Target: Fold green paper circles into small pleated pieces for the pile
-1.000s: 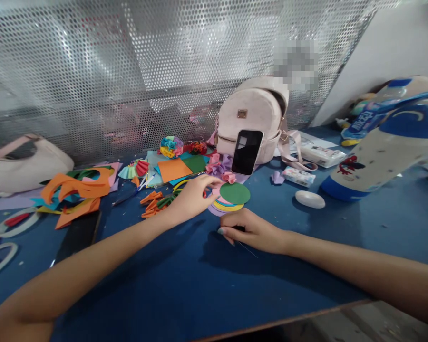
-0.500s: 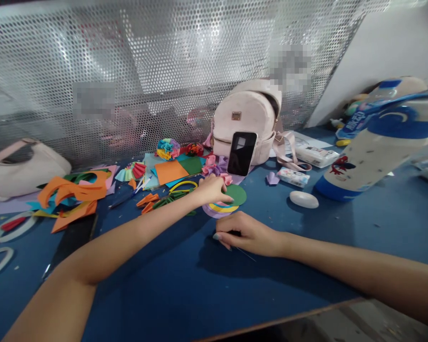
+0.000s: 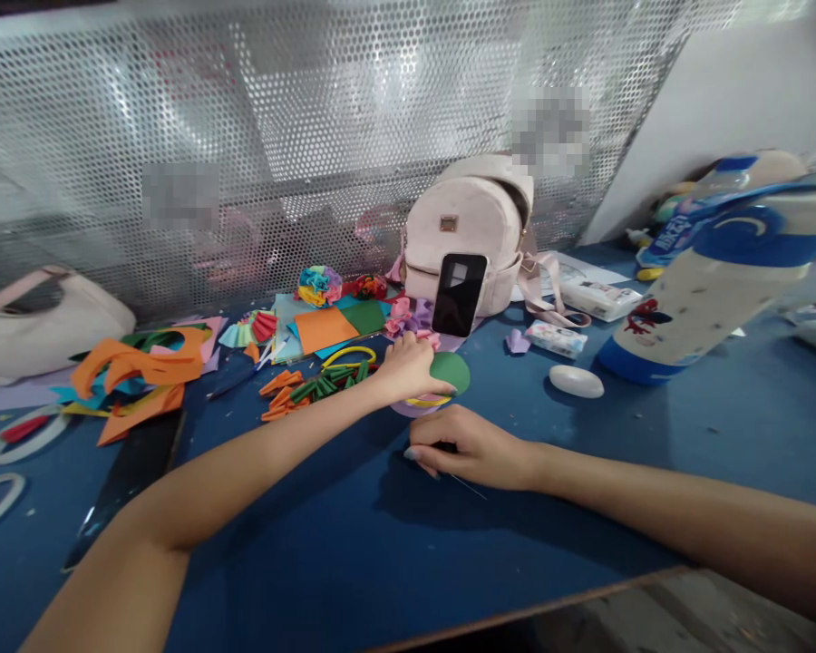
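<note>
My left hand [image 3: 414, 367] reaches over a small stack of paper circles, a green circle [image 3: 452, 370] showing beside it and a purple one [image 3: 414, 410] with a yellow edge below. Its thumb is stretched out over the circles. The other fingers extend toward pink folded paper pieces [image 3: 425, 338]; their tips are partly hidden. Close in front, my right hand [image 3: 469, 440] rests on the table with its fingers curled in a pinch. A thin, straight, needle-like thing [image 3: 471, 488] sticks out beneath it. Orange [image 3: 282, 393] and green folded pieces [image 3: 330, 383] lie left of the circles.
A phone [image 3: 460, 295] leans on a pale backpack [image 3: 462, 222]. Yellow-handled scissors [image 3: 349, 352] and orange paper scraps [image 3: 142, 354] lie left, near a dark phone [image 3: 129, 481]. Rightward are a white oval object [image 3: 576, 381], a tissue pack [image 3: 556, 339] and a large bottle [image 3: 700, 290].
My left hand has shifted slightly, its thumb moving a little right and down and covering more of the circles. The right hand stays nearly still. The view shifts slightly.
</note>
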Available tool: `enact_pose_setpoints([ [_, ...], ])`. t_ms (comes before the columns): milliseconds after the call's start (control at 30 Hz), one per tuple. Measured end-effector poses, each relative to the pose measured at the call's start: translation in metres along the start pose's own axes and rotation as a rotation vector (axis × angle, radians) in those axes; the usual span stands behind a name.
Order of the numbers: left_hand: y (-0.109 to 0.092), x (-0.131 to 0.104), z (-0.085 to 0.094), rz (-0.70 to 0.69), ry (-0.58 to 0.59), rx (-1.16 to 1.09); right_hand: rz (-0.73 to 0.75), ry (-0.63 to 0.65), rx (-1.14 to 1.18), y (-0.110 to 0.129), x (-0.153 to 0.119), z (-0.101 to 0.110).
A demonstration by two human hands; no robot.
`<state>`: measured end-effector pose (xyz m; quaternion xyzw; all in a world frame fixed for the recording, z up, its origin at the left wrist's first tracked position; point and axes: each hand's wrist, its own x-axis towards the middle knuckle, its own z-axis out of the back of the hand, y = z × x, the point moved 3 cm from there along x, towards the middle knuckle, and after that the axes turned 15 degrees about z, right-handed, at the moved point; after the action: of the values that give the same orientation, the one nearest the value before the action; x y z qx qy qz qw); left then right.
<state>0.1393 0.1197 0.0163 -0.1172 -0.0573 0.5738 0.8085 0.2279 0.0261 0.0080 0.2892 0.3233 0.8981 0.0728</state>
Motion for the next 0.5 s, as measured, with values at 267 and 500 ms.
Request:
enact_pose_setpoints([
  [267, -0.001, -0.004, -0.002, -0.053, -0.041, -0.061, 0.003, 0.006, -0.011, 0.000, 0.000, 0.000],
  [500, -0.009, -0.023, 0.006, -0.168, -0.120, -0.135, -0.008, 0.002, -0.025, -0.001, -0.001, 0.000],
])
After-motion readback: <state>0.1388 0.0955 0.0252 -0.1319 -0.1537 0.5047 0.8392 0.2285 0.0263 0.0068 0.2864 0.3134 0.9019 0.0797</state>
